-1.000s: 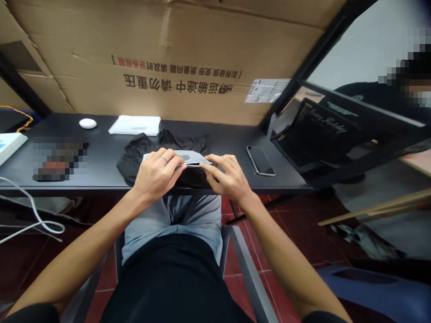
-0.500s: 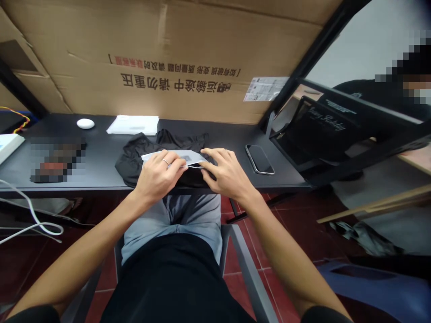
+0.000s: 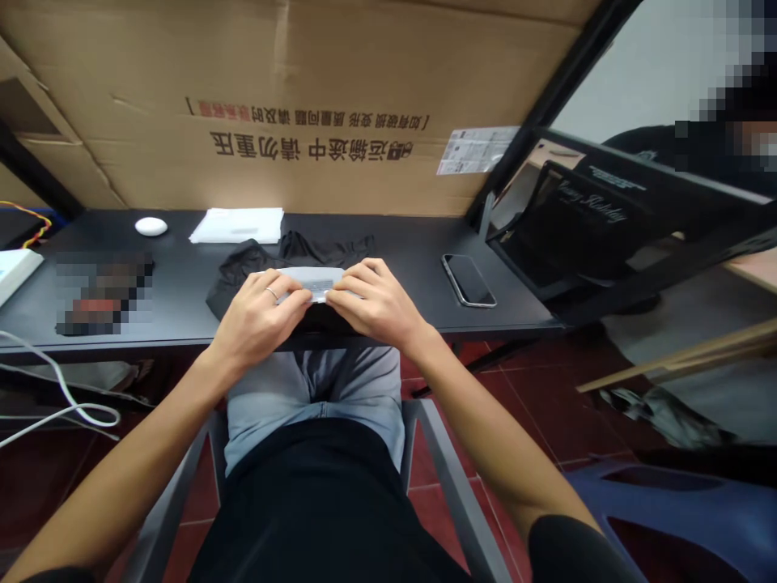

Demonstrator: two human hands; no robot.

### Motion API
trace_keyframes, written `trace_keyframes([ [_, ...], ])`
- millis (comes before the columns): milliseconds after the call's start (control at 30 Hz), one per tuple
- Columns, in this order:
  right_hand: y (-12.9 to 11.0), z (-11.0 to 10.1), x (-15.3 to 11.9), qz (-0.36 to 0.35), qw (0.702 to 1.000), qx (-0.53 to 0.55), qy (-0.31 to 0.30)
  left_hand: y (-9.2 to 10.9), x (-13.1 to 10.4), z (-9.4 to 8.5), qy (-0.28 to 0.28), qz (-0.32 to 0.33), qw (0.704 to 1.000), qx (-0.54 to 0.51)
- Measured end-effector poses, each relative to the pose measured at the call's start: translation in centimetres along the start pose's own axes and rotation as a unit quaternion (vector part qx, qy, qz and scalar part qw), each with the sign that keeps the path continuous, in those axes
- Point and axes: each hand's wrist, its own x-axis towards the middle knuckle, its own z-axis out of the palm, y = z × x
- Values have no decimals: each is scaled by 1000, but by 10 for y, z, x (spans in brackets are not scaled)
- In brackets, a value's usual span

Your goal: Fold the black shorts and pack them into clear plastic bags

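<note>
A white plastic bag (image 3: pixel 320 279) with grey print is stretched between my hands, close to the desk's front edge. My left hand (image 3: pixel 261 312), with a ring on one finger, pinches the bag's near edge at the left. The fingers of my right hand (image 3: pixel 380 304) are closed on the same edge at the right, and the two thumbs are nearly touching. Beneath and behind the bag lies crumpled black fabric (image 3: pixel 234 271), partly hidden by my hands.
On the black desk (image 3: pixel 413 243), a phone (image 3: pixel 469 281) lies right of my hands. A white stack (image 3: pixel 238 225) and a white mouse-like object (image 3: pixel 151 227) sit at the back left. Cardboard (image 3: pixel 340 73) stands behind. A person in black is at the far right.
My right hand has moved left, closer to my left hand, and its fingers have closed on the bag's edge. The gap seen at the bag's near edge is gone.
</note>
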Motion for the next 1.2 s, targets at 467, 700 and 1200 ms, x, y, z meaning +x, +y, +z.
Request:
trace_keyframes([
  [467, 30, -16, -39, -3, 999, -32, 21, -5, 0, -12, 29, 16, 999, 36],
  [700, 21, -30, -25, 33, 999, 0, -41, 7, 22, -2, 23, 45, 999, 17],
  [1200, 201, -27, -28, 247, 955, -83, -139, -16, 17, 27, -124, -119, 982, -72],
])
